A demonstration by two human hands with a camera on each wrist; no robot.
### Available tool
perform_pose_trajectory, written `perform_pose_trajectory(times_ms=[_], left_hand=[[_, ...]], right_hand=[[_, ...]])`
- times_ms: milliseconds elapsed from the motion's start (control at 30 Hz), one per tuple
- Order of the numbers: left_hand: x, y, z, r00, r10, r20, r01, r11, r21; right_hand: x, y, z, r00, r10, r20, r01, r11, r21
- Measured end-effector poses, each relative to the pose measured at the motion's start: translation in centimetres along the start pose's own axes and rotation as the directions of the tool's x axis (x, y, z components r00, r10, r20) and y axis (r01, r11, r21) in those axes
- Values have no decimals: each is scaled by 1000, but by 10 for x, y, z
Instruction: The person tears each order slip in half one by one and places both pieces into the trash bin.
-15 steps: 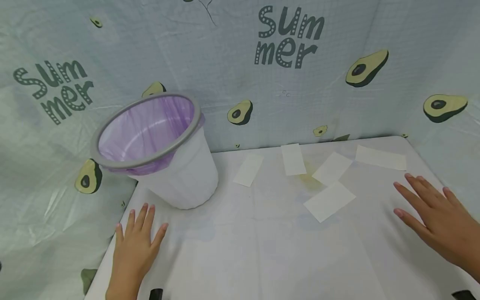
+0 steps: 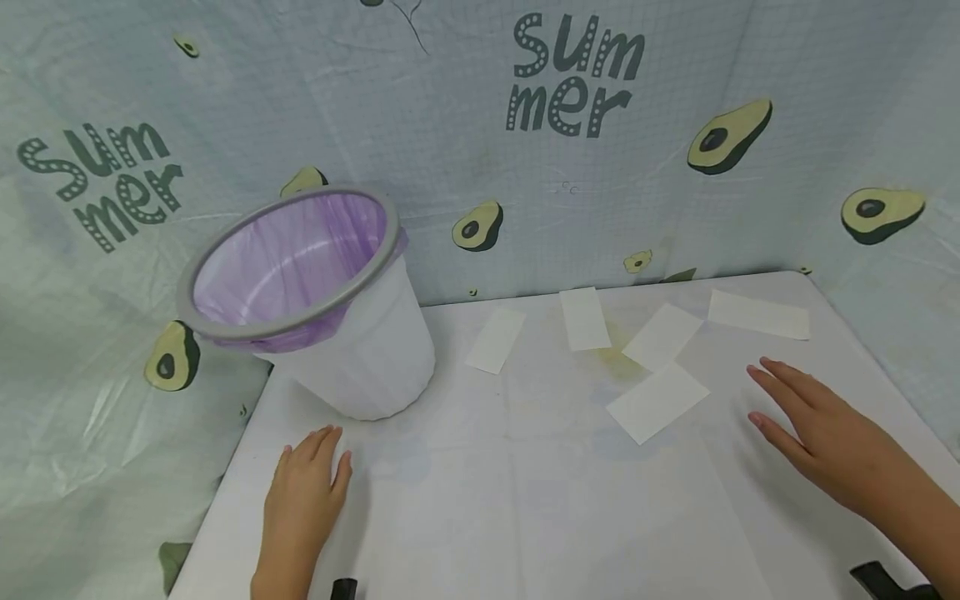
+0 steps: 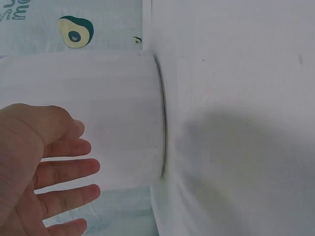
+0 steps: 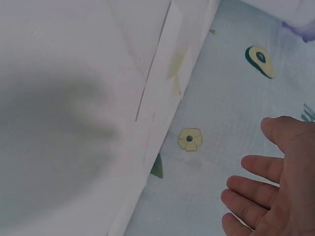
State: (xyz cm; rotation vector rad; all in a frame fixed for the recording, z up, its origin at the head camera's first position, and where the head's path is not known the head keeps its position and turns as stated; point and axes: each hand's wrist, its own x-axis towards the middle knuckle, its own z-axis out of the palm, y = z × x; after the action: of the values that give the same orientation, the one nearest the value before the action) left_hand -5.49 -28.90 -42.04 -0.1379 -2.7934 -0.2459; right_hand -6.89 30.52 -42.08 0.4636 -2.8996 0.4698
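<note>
In the head view my left hand (image 2: 303, 496) hovers over the near left of the white table, in front of a white bin (image 2: 375, 350) with a grey rim and a purple liner bag (image 2: 292, 258). Its fingers are extended and hold nothing; the left wrist view shows the same hand (image 3: 44, 167) before the bin's side. On the right, my right hand (image 2: 832, 442) is held above the table, fingers spread loosely, nothing in them. Nearest to it are white paper pieces: one piece (image 2: 660, 403) to its left and a long strip (image 2: 759, 315) beyond its fingertips.
More white paper pieces lie toward the back: one (image 2: 496, 340) beside the bin, another (image 2: 585, 319) at the back edge, and one (image 2: 663, 337) overlapping a yellowish stain (image 2: 619, 364). A pale sheet printed with avocados (image 2: 477, 226) hangs behind the table (image 2: 555, 508).
My left hand has shifted right and slightly nearer, its fingers drawn closer together. My right hand has moved left, toward the papers. Bin and papers stay where they were.
</note>
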Motion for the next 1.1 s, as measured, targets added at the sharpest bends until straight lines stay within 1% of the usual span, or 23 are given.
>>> perform_pose_trajectory(times_ms=[167, 267, 333, 400, 567, 733, 833, 967, 1100], left_hand=[[3, 8, 4, 996, 32, -78, -35, 999, -40], [7, 15, 5, 995, 31, -96, -38, 997, -73], [10, 20, 6, 996, 32, -79, -40, 995, -94], [14, 27, 7, 998, 41, -45, -46, 992, -114], [22, 44, 16, 995, 95, 26, -90, 985, -147], [29, 55, 22, 990, 129, 64, -116, 977, -179], [35, 59, 24, 986, 155, 62, -140, 971, -196], [44, 65, 28, 979, 201, 41, -188, 959, -210], [52, 68, 31, 969, 245, 6, -238, 947, -215]], right_hand=[[4, -2, 6, 998, -37, -41, 37, 999, -9], [7, -6, 12, 996, -61, -59, 61, 998, -10], [8, -10, 15, 996, -69, -57, 69, 998, -6], [10, -14, 18, 997, -63, -49, 64, 998, -1], [17, -23, 24, 999, -44, -18, 44, 999, 0], [25, -30, 29, 995, -93, -22, 93, 996, 12], [29, -35, 32, 992, -119, -28, 120, 993, 16], [36, -41, 33, 992, -126, 0, 126, 992, 33], [43, -48, 32, 991, -128, 29, 126, 990, 56]])
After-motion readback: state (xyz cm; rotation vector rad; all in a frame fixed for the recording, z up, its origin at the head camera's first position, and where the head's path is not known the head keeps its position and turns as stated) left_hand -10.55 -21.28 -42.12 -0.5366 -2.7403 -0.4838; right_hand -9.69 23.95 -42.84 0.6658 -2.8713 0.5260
